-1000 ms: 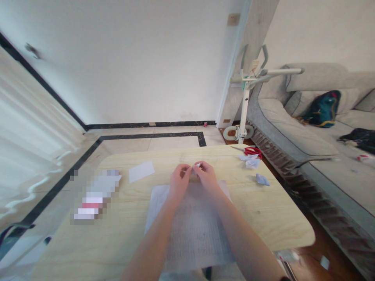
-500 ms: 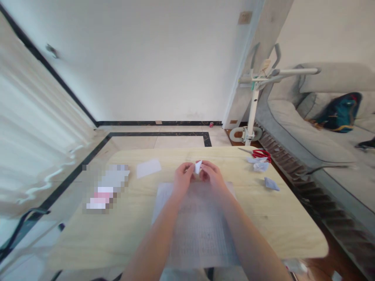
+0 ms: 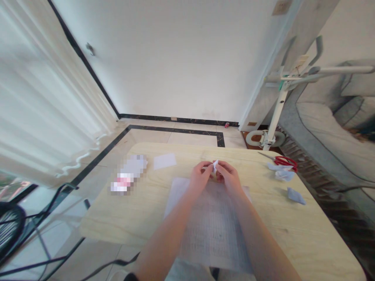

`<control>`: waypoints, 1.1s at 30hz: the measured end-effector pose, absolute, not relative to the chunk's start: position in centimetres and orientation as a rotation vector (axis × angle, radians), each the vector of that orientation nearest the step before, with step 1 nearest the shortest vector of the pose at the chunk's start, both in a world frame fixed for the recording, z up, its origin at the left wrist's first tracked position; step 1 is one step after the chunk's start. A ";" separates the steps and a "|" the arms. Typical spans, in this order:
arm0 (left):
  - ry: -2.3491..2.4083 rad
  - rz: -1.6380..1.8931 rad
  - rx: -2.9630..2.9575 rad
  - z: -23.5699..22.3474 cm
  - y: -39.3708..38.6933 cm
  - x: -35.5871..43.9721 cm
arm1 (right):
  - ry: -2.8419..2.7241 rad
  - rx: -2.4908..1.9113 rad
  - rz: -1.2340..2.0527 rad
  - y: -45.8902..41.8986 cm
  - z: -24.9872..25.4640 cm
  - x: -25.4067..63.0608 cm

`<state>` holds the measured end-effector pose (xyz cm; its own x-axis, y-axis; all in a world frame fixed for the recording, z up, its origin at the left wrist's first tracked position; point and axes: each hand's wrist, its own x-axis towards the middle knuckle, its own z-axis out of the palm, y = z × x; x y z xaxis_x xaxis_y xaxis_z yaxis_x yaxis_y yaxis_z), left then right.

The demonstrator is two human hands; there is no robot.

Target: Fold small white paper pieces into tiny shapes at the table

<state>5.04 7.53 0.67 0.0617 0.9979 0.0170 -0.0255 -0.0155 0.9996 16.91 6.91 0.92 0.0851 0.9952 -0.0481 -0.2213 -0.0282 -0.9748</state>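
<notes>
A small folded piece of white paper (image 3: 215, 164) is pinched between the fingertips of both hands, above the far edge of a greyish mat (image 3: 215, 230). My left hand (image 3: 202, 175) grips it from the left, thumb and fingers closed. From the other side my right hand (image 3: 229, 175) holds it in a similar pinch. The fingers cover much of the paper, so its exact shape is hard to tell. A flat white sheet of paper (image 3: 165, 160) lies on the table, to the left of my hands.
Red-handled scissors (image 3: 285, 161) and crumpled paper (image 3: 284, 174) lie at the table's right, with a folded bluish paper piece (image 3: 295, 196) nearer. A blurred-out item (image 3: 129, 174) rests on the wooden table (image 3: 137, 210) at left. Beyond stand exercise equipment (image 3: 277, 113) and a sofa (image 3: 319, 128).
The view has swung left, so the table and hands appear further right. Between my fingers the paper first showed little, then stood up as a white point, and now looks narrower.
</notes>
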 end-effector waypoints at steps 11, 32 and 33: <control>1.236 1.195 1.268 0.8 7.7 5.0 | -1.028 -1.144 1.195 7.1 0.5 17.2; 1.017 1.154 1.061 1.2 7.4 4.7 | -1.037 -1.090 1.148 7.3 0.4 17.4; 1.005 1.121 1.075 1.2 7.4 4.7 | -1.031 -1.082 1.157 7.3 0.4 17.4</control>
<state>4.73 7.41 1.16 0.1552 0.9852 -0.0727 -0.1800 0.1005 0.9785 17.42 7.31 0.38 0.1172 0.9914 0.0575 -0.1709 0.0772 -0.9823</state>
